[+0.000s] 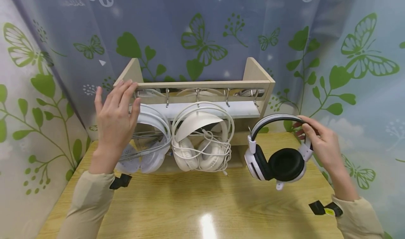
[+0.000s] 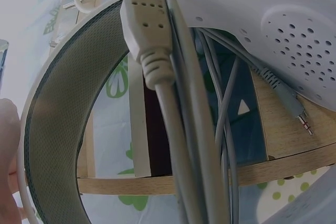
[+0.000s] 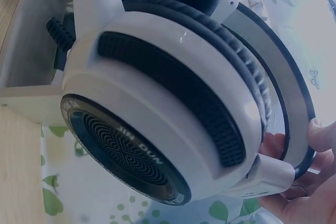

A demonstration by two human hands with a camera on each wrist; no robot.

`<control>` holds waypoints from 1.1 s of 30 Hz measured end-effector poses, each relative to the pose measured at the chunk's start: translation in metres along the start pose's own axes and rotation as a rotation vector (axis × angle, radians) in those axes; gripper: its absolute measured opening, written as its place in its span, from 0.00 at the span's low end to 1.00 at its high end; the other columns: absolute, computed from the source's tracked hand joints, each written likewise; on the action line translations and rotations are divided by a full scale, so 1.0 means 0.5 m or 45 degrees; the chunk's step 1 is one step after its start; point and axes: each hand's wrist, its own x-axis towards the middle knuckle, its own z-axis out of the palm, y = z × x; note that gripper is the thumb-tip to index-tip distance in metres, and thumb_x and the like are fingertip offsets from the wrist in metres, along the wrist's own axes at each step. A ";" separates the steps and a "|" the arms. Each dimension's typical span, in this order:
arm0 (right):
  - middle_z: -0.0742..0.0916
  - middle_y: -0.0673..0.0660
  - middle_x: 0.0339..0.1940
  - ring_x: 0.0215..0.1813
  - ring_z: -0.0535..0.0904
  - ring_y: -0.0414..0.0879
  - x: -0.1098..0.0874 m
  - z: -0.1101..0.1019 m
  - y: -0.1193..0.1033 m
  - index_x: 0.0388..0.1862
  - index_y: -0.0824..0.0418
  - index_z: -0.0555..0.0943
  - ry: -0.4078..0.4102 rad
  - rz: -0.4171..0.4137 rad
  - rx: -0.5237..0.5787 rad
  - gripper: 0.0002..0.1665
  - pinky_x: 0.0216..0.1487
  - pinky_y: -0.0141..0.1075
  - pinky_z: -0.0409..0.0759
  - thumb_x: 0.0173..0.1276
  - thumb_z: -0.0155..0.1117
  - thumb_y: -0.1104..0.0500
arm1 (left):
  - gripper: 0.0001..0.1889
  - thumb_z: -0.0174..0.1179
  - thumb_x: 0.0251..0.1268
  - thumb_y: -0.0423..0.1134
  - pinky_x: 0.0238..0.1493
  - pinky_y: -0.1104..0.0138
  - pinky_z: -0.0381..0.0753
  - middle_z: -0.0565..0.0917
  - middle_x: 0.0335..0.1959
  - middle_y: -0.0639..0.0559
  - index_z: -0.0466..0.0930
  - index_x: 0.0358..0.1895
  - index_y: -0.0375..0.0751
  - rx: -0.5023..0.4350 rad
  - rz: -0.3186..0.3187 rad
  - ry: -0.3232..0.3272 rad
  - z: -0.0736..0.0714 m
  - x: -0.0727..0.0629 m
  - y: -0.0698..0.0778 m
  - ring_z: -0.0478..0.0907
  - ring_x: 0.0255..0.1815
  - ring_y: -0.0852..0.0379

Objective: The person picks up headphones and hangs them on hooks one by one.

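Observation:
At the right in the head view, my right hand (image 1: 326, 144) grips the headband of white headphones with black ear pads (image 1: 286, 164). They are held upright in front of the rack's right end. In the right wrist view, thumb and fingers pinch the band just above one earcup (image 3: 152, 66). My left hand (image 1: 115, 119) lies with straightened fingers at the rack's left top edge, over white headphones (image 1: 155, 158) with a bundled cable. Left of their headband (image 2: 63, 87), part of that hand shows in the left wrist view. Cream headphones (image 1: 186, 154) wrapped in cable hang at the middle hook.
The light wooden rack (image 1: 190, 85) has a row of metal hooks (image 1: 227, 98) and a white shelf (image 1: 243, 107). It stands at the back of a wood-grain table (image 1: 177, 204). Curtains with butterflies and leaves (image 1: 202, 31) surround it on three sides.

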 end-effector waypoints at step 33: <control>0.87 0.34 0.43 0.36 0.84 0.33 0.049 0.020 -0.071 0.66 0.64 0.79 -0.041 -0.079 0.110 0.19 0.39 0.21 0.81 0.81 0.52 0.62 | 0.24 0.47 0.81 0.51 0.80 0.44 0.45 0.80 0.65 0.43 0.79 0.65 0.40 -0.012 0.007 0.005 0.002 0.000 -0.003 0.73 0.70 0.43</control>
